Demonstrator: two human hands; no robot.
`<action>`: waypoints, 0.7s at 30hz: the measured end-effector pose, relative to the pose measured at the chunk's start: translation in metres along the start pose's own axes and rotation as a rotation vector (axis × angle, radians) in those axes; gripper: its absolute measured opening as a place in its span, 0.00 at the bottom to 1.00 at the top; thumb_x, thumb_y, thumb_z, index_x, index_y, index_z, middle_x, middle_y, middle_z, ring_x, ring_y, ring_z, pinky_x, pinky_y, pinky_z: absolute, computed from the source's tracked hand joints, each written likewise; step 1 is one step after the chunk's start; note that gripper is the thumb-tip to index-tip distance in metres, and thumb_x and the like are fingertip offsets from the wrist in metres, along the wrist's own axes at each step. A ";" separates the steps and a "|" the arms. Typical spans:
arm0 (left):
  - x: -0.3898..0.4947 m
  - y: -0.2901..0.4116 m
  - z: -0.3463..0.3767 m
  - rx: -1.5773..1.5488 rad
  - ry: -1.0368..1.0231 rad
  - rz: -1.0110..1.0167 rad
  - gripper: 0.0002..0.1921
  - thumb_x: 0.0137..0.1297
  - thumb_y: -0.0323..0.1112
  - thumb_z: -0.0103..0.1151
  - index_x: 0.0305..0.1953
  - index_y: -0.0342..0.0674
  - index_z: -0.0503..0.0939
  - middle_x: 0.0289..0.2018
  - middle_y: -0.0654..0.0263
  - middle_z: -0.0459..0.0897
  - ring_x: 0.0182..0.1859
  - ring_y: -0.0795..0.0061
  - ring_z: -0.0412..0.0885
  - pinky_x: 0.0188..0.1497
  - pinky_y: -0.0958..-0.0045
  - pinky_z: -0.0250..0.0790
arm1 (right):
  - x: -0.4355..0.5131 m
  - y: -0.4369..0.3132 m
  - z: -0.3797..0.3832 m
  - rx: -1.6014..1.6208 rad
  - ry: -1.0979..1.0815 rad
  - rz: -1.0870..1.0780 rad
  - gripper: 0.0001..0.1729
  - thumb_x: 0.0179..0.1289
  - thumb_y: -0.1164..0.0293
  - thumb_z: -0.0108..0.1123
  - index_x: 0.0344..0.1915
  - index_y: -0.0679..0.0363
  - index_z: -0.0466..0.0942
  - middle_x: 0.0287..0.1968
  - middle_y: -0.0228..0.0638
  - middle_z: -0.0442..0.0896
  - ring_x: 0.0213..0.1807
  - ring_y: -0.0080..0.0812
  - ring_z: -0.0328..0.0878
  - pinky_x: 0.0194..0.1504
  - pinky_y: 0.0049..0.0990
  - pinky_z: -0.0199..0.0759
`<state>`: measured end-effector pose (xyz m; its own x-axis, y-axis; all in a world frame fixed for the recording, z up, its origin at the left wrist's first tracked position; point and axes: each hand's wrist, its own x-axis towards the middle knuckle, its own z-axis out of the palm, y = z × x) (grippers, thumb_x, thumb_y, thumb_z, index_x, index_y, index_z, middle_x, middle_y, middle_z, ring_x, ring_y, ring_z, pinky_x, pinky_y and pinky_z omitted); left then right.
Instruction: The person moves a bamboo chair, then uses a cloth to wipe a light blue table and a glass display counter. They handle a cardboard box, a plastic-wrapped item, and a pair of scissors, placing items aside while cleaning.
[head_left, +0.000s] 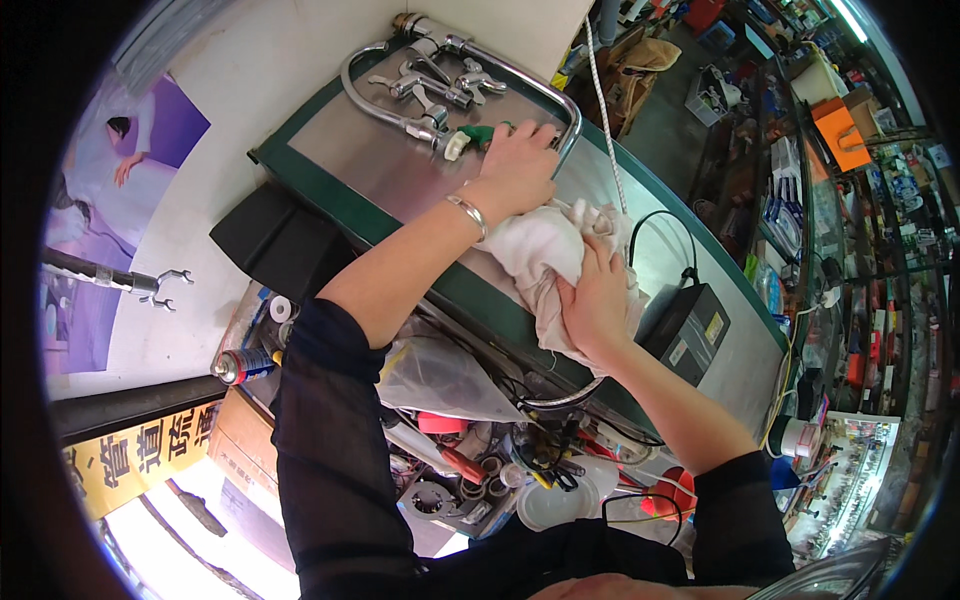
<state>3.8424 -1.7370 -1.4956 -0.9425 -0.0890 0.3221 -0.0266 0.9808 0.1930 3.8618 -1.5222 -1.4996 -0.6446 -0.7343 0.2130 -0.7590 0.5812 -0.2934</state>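
Observation:
My right hand (598, 296) grips a bunched white cloth (544, 244) on the metal-topped counter. Just beyond it, my left hand (519, 169) reaches palm down with curled fingers, beside a green-handled part (478, 135) and the end of a long bent chrome spout (555, 94). What lies under those fingers is hidden. A chrome gooseneck tap (375, 112) rests at the left, with a pale plastic fitting (455, 145) near its base. Several small chrome taps (431, 82) lie between the two spouts.
A black power adapter box (686, 330) with a cable sits on the counter (750, 367) at right. A white braided hose (606, 112) crosses the far edge. Below the near edge are a plastic bag (442, 375), a red-handled tool (461, 465) and a spray can (244, 365).

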 end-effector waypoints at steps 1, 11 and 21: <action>-0.003 -0.001 0.001 0.017 0.005 -0.013 0.13 0.48 0.41 0.62 0.34 0.42 0.84 0.50 0.64 0.73 0.56 0.64 0.66 0.57 0.58 0.56 | 0.001 0.001 0.001 0.043 0.027 0.068 0.31 0.58 0.65 0.61 0.59 0.67 0.66 0.61 0.43 0.68 0.57 0.53 0.64 0.58 0.45 0.58; -0.014 -0.009 0.012 0.065 0.071 0.002 0.15 0.54 0.37 0.55 0.40 0.35 0.82 0.59 0.56 0.71 0.62 0.58 0.66 0.65 0.59 0.56 | 0.139 0.037 0.043 -0.081 0.265 0.525 0.27 0.60 0.63 0.58 0.54 0.69 0.70 0.56 0.46 0.72 0.59 0.52 0.64 0.61 0.45 0.56; -0.069 -0.035 -0.031 0.039 0.397 0.120 0.08 0.51 0.29 0.57 0.31 0.31 0.79 0.57 0.50 0.72 0.60 0.53 0.66 0.63 0.57 0.59 | 0.080 0.014 0.026 -0.033 0.129 0.329 0.34 0.64 0.60 0.56 0.62 0.71 0.62 0.66 0.48 0.63 0.64 0.54 0.60 0.63 0.49 0.54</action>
<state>3.9188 -1.7706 -1.4960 -0.7382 -0.0256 0.6741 0.0561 0.9935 0.0992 3.8020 -1.5816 -1.5113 -0.8597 -0.4568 0.2287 -0.5101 0.7916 -0.3362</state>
